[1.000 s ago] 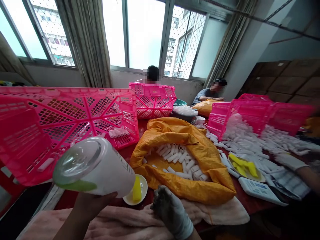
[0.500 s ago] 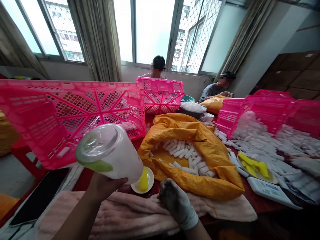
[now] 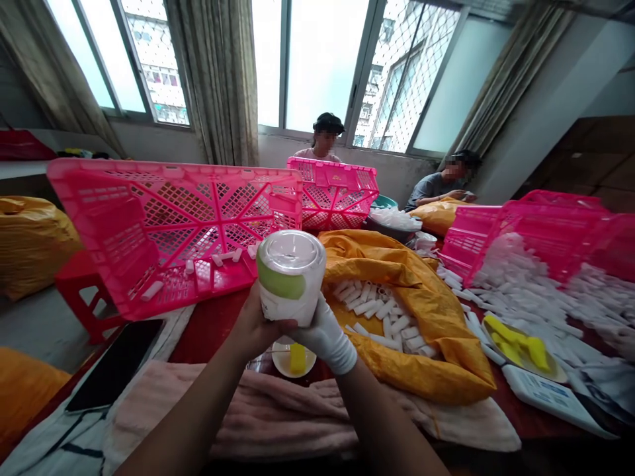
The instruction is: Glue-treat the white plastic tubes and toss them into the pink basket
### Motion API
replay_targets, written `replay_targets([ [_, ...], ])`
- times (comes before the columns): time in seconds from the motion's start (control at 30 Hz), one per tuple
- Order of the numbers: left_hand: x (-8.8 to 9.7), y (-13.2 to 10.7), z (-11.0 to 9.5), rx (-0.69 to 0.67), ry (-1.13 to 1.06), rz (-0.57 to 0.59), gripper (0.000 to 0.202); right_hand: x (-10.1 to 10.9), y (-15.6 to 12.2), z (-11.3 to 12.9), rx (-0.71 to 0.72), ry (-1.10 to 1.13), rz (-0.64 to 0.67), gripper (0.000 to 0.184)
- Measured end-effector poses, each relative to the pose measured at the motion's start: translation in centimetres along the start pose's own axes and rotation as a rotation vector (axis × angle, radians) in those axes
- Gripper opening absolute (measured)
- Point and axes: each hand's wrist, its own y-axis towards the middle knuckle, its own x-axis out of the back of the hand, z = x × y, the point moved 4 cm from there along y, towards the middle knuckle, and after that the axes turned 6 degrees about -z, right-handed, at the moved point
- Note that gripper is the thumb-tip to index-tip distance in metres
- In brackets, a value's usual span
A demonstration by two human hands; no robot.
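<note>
A clear plastic bottle (image 3: 290, 281) with a green and white label is held up in front of me, its round dimpled end tipped towards me. My left hand (image 3: 260, 320) grips its left side, fingers partly hidden behind it. On the right side, my right hand (image 3: 325, 334), in a white glove or wrap, is closed around it too. Just below the bottle, a small white dish (image 3: 282, 363) carries a yellow block (image 3: 297, 359). Close by on the right, an open orange woven sack (image 3: 421, 277) holds many short white tubes (image 3: 377, 307).
Pink crates (image 3: 218, 218) lie on their sides behind the bottle, with others at right among piled white pieces (image 3: 536, 291). A pink towel (image 3: 278, 416) lines the front edge. Right are a plate of yellow pieces (image 3: 516, 344) and a white scale-like device (image 3: 546, 396). Two people sit beyond.
The bottle has moved right to the middle, into a more upright position. My right hand has risen from the towel and joined the left on it. The view has shifted left.
</note>
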Motion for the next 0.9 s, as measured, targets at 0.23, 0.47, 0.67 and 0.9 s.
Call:
replay_targets([
  [0.23, 0.1, 0.4, 0.8, -0.051, -0.113, -0.113, 0.067, -0.1, 0.0, -1.4, 0.002, 0.122, -0.057, 0.058],
  [0.47, 0.3, 0.5, 0.6, -0.084, -0.171, -0.169, 0.060, -0.6, 0.0, -1.5, -0.053, 0.143, -0.136, 0.055],
  [0.67, 0.3, 0.7, 0.4, -0.071, -0.164, -0.183, 0.058, -0.6, 0.2, -1.2, -0.044, 0.127, -0.204, 0.056],
  [0.9, 0.1, 0.8, -0.1, -0.082, -0.179, -0.187, 0.059, -0.6, 0.2, -0.6, -0.086, 0.103, -0.239, 0.058],
])
